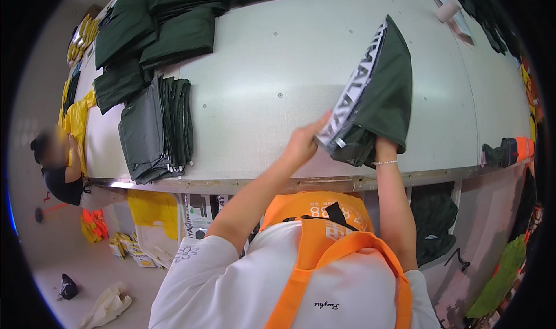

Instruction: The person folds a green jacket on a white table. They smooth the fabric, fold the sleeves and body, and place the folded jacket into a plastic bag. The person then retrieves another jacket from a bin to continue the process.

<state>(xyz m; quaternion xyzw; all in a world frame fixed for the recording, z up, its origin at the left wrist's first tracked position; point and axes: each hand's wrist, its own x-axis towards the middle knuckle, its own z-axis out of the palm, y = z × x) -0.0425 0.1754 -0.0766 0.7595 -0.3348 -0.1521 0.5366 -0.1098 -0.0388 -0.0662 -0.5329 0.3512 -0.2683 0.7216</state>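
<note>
Above the near edge of the table I hold up a dark green folded garment (385, 91), tilted, with a pointed top. A white strip (354, 88) with large dark lettering runs down its left side. My left hand (304, 141) pinches the lower left corner of this strip. My right hand (385, 148), with a thin bracelet at the wrist, reaches up into the garment's lower opening. The fabric hides its fingers, so their grip does not show. Crumpled dark layers (353, 146) hang between the two hands.
A stack of folded dark green packs (156, 129) stands left on the white table (249, 114), with more dark green bundles (179, 36) behind it. A white roll (449, 9) lies far right. Dark and orange folded cloth (509, 151) rests at the right edge. Another person (61, 164) handles yellow cloth at left.
</note>
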